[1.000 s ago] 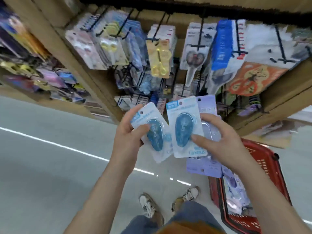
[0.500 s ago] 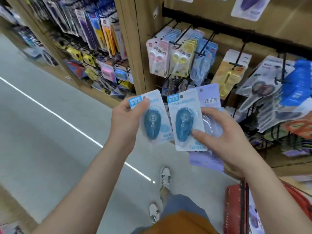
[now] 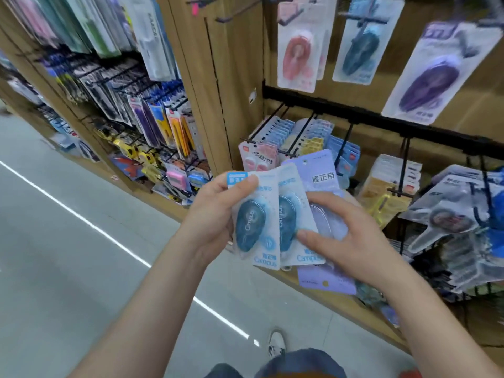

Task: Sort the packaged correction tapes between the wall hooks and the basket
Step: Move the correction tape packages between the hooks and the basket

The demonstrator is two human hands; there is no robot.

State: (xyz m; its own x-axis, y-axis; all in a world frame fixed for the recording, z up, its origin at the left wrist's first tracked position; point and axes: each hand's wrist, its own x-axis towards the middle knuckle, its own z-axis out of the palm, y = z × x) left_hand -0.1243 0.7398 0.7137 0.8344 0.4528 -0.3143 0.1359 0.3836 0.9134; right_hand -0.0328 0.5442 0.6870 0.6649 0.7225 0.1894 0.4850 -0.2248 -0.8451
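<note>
Mid-sort here, I'd say: a fan of correction tapes is in hand and none of these has reached a hook. The left hand (image 3: 218, 214) pinches one blue pack (image 3: 252, 227), thumb across the top of the card and fingers tucked behind, so that pack stands upright at near centre with its blister facing us. Overlapping its right edge, the second blue pack (image 3: 294, 214) is pinned under the thumb of the right hand (image 3: 351, 241). That hand's fingers curl over the blister of the purple pack (image 3: 319, 173) fanned behind, and another purple card (image 3: 324, 282) pokes out below it. On the far wall, the upper hooks (image 3: 366, 19) already carry a pink pack (image 3: 298, 53), a hanging blue pack (image 3: 360, 47) and a hanging purple pack (image 3: 436, 77), all well apart from the hands. The basket I can't make out. Left to do, by my reckoning: every pack in hand wants a home.
</note>
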